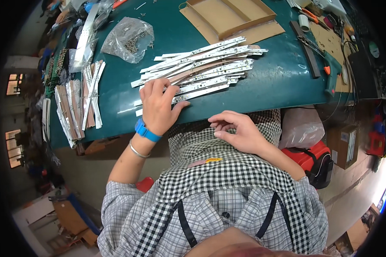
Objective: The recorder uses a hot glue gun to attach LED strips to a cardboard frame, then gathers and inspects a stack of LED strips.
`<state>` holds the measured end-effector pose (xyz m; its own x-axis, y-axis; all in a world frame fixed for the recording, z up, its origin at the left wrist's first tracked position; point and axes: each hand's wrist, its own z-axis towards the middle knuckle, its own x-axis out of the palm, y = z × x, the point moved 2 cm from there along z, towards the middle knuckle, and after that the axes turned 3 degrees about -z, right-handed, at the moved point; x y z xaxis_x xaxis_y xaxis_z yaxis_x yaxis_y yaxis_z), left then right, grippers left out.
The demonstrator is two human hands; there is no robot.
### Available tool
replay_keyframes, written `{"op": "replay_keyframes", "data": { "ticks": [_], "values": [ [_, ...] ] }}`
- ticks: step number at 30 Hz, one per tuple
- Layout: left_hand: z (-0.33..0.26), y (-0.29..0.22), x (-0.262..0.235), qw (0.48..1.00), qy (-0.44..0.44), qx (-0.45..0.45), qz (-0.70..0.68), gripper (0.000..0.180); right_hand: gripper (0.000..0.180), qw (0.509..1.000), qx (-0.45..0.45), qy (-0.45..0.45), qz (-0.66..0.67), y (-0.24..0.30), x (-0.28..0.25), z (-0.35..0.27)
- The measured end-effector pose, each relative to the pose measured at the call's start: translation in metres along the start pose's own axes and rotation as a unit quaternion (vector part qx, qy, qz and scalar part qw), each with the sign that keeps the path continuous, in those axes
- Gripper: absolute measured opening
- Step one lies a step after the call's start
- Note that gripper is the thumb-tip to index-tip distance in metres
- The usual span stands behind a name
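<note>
A heap of thin white strips [201,73], with small dark parts along them and some brown backs, lies fanned out on the green table [283,81]. My left hand [158,105] rests at the heap's near left end, fingers bent over the strips and thumb spread away; it does not visibly grip one. At the table's front edge, in front of the checked apron [227,171], hovers my right hand [240,130]. Its fingers are loosely bent, with a gap to the thumb and nothing seen between them.
More strips [75,105] lie at the left. Behind the heap are a clear bag of small metal parts [131,40] and a cardboard tray [231,19]. To the right lie a dark bar [304,49] and a green glue gun [331,70] with its cord.
</note>
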<state>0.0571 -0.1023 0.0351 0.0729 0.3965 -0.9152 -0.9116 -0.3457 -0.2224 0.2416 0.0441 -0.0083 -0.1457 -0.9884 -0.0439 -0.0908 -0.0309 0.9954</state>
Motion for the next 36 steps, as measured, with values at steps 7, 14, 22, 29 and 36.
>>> {"op": "replay_keyframes", "data": {
  "ticks": [7,14,22,29,36],
  "values": [
    [-0.031,0.013,0.004,0.995,-0.046,-0.082,0.018,0.042,0.028,0.999,0.039,-0.002,-0.019,-0.003,-0.002,-0.007],
    [-0.03,0.027,-0.011,0.994,-0.101,-0.044,-0.025,0.046,0.027,0.999,0.05,-0.015,0.004,-0.009,-0.005,-0.004],
    [0.045,0.068,0.023,0.997,0.075,0.023,0.019,0.076,0.027,0.999,-0.003,0.006,-0.046,0.013,-0.004,-0.002],
    [0.074,0.071,0.014,0.967,0.227,-0.031,-0.107,0.053,0.027,0.998,0.057,-0.032,0.007,0.001,-0.015,-0.011],
    [0.079,0.057,0.012,0.983,0.183,-0.028,-0.009,0.028,0.026,0.997,0.058,-0.039,0.041,0.003,-0.026,-0.004]
  ]
}}
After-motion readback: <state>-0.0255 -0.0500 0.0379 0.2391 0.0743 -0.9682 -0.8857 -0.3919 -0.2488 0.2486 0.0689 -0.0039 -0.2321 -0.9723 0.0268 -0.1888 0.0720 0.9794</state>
